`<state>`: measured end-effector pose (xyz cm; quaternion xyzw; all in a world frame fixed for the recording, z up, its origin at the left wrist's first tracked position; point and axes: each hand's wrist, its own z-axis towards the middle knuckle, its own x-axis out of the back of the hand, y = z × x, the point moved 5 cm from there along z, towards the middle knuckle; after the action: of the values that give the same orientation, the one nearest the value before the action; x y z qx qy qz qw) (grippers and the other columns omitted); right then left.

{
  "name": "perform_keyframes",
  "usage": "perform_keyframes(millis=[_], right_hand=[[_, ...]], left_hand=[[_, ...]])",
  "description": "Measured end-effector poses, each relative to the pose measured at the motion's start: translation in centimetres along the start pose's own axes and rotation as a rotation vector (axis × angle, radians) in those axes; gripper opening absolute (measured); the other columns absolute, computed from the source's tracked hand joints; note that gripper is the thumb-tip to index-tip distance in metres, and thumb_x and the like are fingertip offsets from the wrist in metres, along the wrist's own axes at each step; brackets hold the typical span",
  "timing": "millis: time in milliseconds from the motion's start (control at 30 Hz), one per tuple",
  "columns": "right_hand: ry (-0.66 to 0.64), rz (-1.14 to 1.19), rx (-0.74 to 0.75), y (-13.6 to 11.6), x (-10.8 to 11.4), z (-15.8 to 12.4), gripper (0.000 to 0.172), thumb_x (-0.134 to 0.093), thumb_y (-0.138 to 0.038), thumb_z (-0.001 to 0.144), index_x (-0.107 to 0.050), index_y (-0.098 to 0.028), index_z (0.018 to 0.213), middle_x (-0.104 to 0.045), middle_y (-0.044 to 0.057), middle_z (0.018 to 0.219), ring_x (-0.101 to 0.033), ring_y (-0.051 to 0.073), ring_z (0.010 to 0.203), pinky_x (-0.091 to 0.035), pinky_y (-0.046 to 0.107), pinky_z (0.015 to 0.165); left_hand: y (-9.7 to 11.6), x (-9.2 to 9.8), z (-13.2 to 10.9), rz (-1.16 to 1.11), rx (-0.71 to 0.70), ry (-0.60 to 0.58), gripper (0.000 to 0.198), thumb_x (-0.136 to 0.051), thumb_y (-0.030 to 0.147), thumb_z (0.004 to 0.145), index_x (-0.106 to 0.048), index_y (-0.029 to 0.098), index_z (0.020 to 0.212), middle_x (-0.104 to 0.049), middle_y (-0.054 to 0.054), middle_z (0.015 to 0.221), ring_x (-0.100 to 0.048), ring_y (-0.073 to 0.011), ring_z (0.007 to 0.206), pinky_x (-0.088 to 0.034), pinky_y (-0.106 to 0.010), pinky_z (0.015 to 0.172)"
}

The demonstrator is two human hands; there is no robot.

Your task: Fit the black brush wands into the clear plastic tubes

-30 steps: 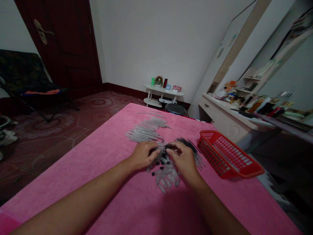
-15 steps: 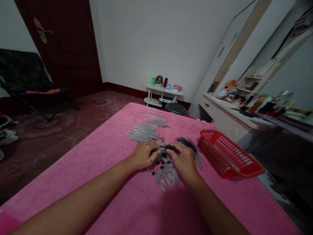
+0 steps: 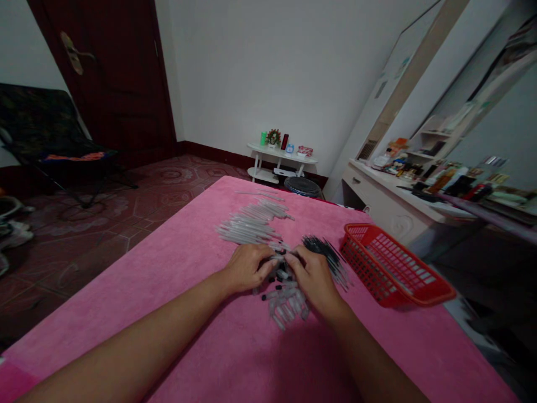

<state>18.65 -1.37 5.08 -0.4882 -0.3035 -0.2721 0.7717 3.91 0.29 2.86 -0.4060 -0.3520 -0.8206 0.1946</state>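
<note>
Pen parts (image 3: 287, 301) between left hand (image 3: 245, 268) and right hand (image 3: 314, 278)

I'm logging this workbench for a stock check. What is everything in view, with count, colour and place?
table cover: one, pink, under everything.
pen barrels: many, clear, heaped on the far side.
thin refills: many, black, heaped beside the basket.
short tubes: several, clear with black ends, under and just near of the hands.
basket: one, red, right of the heaps.
side table: one, white, by the far wall.
door: one, dark brown, far left.
dressing table: one, pale, at right.
left hand: one, fingers curled, meeting the right hand.
right hand: one, fingers curled over the tubes; its grip is hidden.
</note>
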Motion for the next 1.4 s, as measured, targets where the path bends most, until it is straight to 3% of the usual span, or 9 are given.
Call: perform_keyframes(millis=[233,367,500,667,800,933,1067,1233,1400], right_hand=[[-0.037,-0.035,0.029,0.13,0.08,0.10,0.015,-0.054,-0.032,0.084,-0.061,-0.019,0.080,-0.063,0.000,0.072,-0.055,0.013,0.064,-0.035,0.021,0.058],[-0.056,-0.128,-0.038,0.51,0.23,0.08,0.039,-0.040,-0.041,0.091,-0.058,-0.019,0.064,-0.056,0.000,0.057,-0.049,0.013,0.054,-0.030,0.023,0.052],[-0.066,-0.084,0.016,0.28,0.30,0.12,0.021,-0.053,-0.037,0.085,-0.061,-0.019,0.078,-0.062,0.000,0.069,-0.054,0.013,0.062,-0.033,0.022,0.056],[-0.095,-0.137,-0.014,0.32,0.17,0.12,0.038,-0.040,-0.040,0.091,-0.057,-0.019,0.065,-0.056,0.000,0.059,-0.051,0.013,0.056,-0.031,0.022,0.054],[-0.074,-0.102,0.022,0.16,0.24,0.12,0.023,-0.049,-0.037,0.086,-0.060,-0.019,0.076,-0.061,0.000,0.069,-0.053,0.013,0.062,-0.032,0.022,0.056],[-0.105,-0.134,-0.022,0.43,0.05,0.07,0.040,-0.038,-0.040,0.091,-0.055,-0.019,0.062,-0.053,-0.001,0.056,-0.048,0.013,0.055,-0.029,0.022,0.053],[-0.100,-0.094,-0.003,0.26,0.02,0.04,0.024,-0.050,-0.037,0.086,-0.060,-0.019,0.074,-0.059,0.000,0.065,-0.052,0.013,0.061,-0.030,0.022,0.055],[-0.113,-0.116,-0.014,0.24,-0.12,-0.01,0.037,-0.041,-0.040,0.090,-0.057,-0.018,0.065,-0.055,-0.001,0.059,-0.049,0.013,0.056,-0.029,0.022,0.053],[-0.054,-0.061,0.001,0.03,0.06,-0.08,0.024,-0.049,-0.036,0.087,-0.059,-0.018,0.073,-0.059,0.000,0.065,-0.052,0.013,0.061,-0.032,0.021,0.056]], left_hand=[[0.08,0.00,-0.06,0.012,-0.005,-0.002,0.025,-0.044,0.032,0.089,-0.065,0.017,0.084,-0.068,-0.006,0.077,-0.062,-0.0175,0.073,-0.038,-0.026,0.064],[0.37,-0.02,-0.07,0.013,-0.027,-0.009,0.025,-0.045,0.031,0.089,-0.065,0.017,0.086,-0.068,-0.006,0.079,-0.062,-0.0173,0.072,-0.038,-0.026,0.064],[0.21,0.00,-0.05,0.007,-0.012,0.004,0.027,-0.044,0.033,0.089,-0.066,0.017,0.085,-0.068,-0.006,0.077,-0.062,-0.0183,0.074,-0.038,-0.026,0.064],[0.10,-0.10,-0.10,-0.004,-0.020,-0.007,0.027,-0.044,0.033,0.089,-0.065,0.017,0.086,-0.068,-0.006,0.079,-0.062,-0.0176,0.074,-0.039,-0.026,0.065],[0.02,-0.03,-0.13,0.001,-0.016,0.006,0.027,-0.044,0.034,0.089,-0.065,0.017,0.084,-0.068,-0.006,0.076,-0.062,-0.0178,0.073,-0.039,-0.026,0.065],[0.11,-0.11,-0.10,0.006,-0.027,-0.003,0.028,-0.044,0.034,0.089,-0.065,0.017,0.085,-0.068,-0.006,0.078,-0.062,-0.0173,0.073,-0.039,-0.026,0.065],[0.08,-0.19,-0.08,0.014,-0.028,0.000,0.029,-0.043,0.035,0.090,-0.064,0.017,0.083,-0.067,-0.006,0.077,-0.062,-0.0173,0.072,-0.039,-0.026,0.064],[-0.16,-0.23,-0.04,-0.002,-0.023,0.008,0.028,-0.044,0.034,0.090,-0.065,0.017,0.086,-0.068,-0.006,0.078,-0.062,-0.0175,0.074,-0.040,-0.026,0.066],[-0.01,-0.14,-0.05,-0.002,-0.041,0.005,0.027,-0.044,0.034,0.090,-0.065,0.017,0.086,-0.068,-0.006,0.078,-0.062,-0.0170,0.073,-0.039,-0.026,0.065]])
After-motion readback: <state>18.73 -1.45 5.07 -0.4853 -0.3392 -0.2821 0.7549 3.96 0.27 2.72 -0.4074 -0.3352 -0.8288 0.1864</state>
